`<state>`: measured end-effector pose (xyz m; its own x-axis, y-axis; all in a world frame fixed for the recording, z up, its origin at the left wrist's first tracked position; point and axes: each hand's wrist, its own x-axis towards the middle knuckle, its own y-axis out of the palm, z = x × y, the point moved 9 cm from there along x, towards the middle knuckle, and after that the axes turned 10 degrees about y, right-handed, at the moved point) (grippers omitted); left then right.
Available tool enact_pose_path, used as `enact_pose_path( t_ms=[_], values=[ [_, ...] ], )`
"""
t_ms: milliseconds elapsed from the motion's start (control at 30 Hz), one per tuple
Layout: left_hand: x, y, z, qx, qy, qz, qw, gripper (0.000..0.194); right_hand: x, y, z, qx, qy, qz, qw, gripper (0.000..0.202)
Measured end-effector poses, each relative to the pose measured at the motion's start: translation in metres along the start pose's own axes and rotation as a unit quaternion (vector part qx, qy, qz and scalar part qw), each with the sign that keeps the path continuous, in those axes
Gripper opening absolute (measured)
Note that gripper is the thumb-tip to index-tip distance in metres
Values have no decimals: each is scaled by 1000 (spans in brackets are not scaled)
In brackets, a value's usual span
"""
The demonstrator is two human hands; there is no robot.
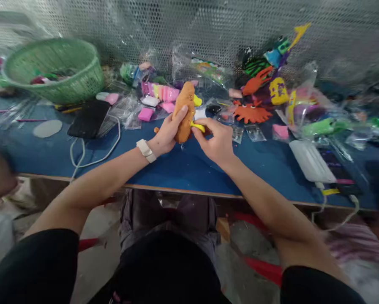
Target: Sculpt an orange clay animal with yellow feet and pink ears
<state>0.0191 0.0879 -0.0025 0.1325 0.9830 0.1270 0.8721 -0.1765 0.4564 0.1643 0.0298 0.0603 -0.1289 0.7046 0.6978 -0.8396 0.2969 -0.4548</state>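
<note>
My left hand (169,130) is wrapped round a long orange-brown clay figure (186,120), its thumb lying along the top. The figure is held tilted up over the near half of the blue table. At its right side, my right hand (217,140) pinches a small piece of yellow clay (197,126) between thumb and fingertips, touching the figure's edge. A second yellow lump (197,100) shows beside the figure's upper part. A white piece (200,113) lies just beyond my right fingers. Whether the pinched clay is stuck to the figure, I cannot tell.
A green basket (94,80) stands at the back left, near a black pouch (89,119) and a white cable. Pink clay packets (145,114) and plastic bags lie behind my hands. An orange crab figure (252,113) and a white power bank (312,161) are right. People sit on both sides.
</note>
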Motion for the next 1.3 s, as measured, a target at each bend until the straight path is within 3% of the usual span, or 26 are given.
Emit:
enact_pose_path(
  t_ms=[167, 333, 500, 700, 800, 1000, 1167, 1300],
  values=[
    [4, -3, 2, -6, -3, -20, 1000, 41, 0, 5, -12, 90, 79, 20, 993, 22],
    [13, -9, -5, -2, 34, -18, 999, 41, 2, 25, -36, 288, 210, 95, 929, 51],
    [13, -7, -5, 6, 31, -8, 999, 40, 3, 33, -46, 334, 254, 121, 900, 59],
    [12, -6, 0, -7, -15, 13, 1000, 58, 5, 18, -38, 273, 180, 94, 940, 64],
    [10, -7, -3, -5, -29, 18, 999, 58, 6, 9, -31, 237, 126, 86, 959, 54],
    [5, 0, -3, 9, -47, 33, 998, 59, 9, -1, -20, 175, 30, 98, 979, 44],
    [2, 4, -1, 15, -55, 59, 997, 57, 5, -11, -3, 86, -86, 55, 991, 37],
    [-1, 5, -1, 25, -73, 63, 995, 57, 1, -16, 5, 36, -136, 28, 990, 31]
  ],
)
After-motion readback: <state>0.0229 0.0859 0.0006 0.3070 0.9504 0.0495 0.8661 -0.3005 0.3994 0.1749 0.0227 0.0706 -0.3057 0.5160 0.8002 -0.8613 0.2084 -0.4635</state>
